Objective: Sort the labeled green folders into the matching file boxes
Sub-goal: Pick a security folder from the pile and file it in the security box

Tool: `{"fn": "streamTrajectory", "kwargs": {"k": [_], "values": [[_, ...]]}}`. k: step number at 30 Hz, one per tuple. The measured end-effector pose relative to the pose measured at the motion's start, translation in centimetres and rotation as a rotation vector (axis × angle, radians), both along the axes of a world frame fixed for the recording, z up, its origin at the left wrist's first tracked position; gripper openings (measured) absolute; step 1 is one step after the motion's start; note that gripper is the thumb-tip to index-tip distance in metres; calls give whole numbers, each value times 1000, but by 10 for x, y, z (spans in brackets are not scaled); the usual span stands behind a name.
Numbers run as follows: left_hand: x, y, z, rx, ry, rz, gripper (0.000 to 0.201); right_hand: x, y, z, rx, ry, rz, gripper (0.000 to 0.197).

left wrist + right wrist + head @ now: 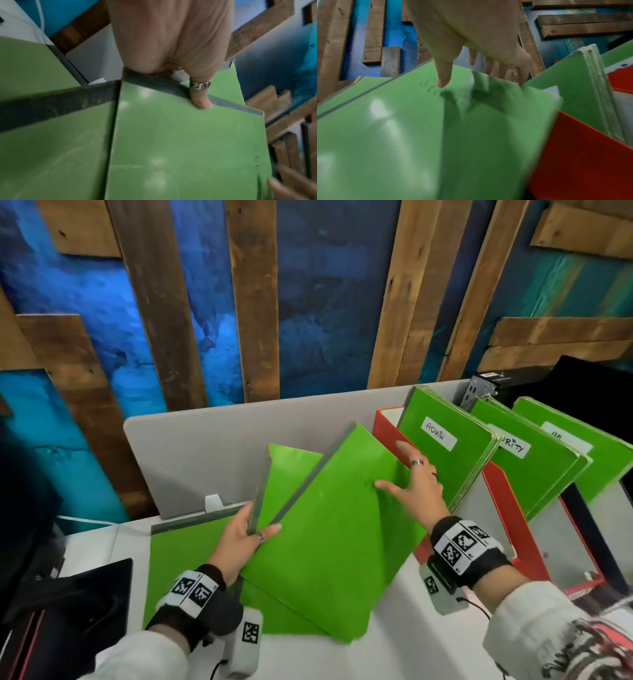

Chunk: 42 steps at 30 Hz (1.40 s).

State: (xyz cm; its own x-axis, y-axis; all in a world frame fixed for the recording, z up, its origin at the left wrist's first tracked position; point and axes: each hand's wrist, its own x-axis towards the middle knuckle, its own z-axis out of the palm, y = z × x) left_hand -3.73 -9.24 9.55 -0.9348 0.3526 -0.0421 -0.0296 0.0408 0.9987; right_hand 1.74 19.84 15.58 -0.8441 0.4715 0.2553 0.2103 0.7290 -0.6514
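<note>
My left hand [253, 530] grips two green folders by their grey spines and holds them tilted up from the table. Its ringed thumb [200, 100] presses on the front folder [329, 525]; the second folder [291, 474] stands behind it. My right hand [407, 474] is open, fingers spread. Its thumb [442, 79] touches the front folder's face [419, 135] by faint handwriting, and the fingers reach past the folder's right edge. Another green folder [181, 559] lies flat underneath. Red file boxes [513, 508] at right hold folders labelled ADMIN [445, 460], a partly hidden "URITY" [534, 467], and a third [589, 463] I cannot read.
A grey desk partition [212, 453] stands right behind the folders, with a wall of wooden planks beyond it. A black device [85, 594] sits at the table's left edge. White tabletop [411, 628] shows between my arms.
</note>
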Motion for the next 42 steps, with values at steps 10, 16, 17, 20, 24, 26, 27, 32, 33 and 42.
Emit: {"fn": "streamTrajectory", "kwargs": {"k": [10, 16, 17, 20, 24, 26, 27, 32, 33, 42], "values": [[-6, 10, 13, 263, -91, -27, 51, 32, 11, -20, -1097, 266, 18, 92], [-7, 22, 18, 125, -62, -51, 50, 37, 27, -22, -1271, 287, 295, 76], [-7, 23, 19, 117, -65, -69, 62, 36, 29, -22, -1256, 298, 315, 75], [-8, 27, 21, 94, -82, -92, 108, 35, 34, -17, -1188, 323, 342, 68], [-6, 34, 28, 54, -62, -107, 109, 37, 37, -13, -1154, 303, 405, 65], [-7, 39, 33, 53, -26, -103, 105, 37, 37, -13, -1122, 277, 448, 67], [-7, 42, 37, 72, -14, -99, 102, 38, 36, -13, -1097, 258, 464, 68], [1, 49, 47, 54, 73, -123, 74, 41, 43, -14, -1003, 142, 508, 63], [1, 50, 45, 45, 57, -126, 76, 42, 46, -14, -1006, 102, 534, 68], [0, 56, 42, 39, -32, -172, 66, 60, 59, 3, -791, -90, 580, 39]]}}
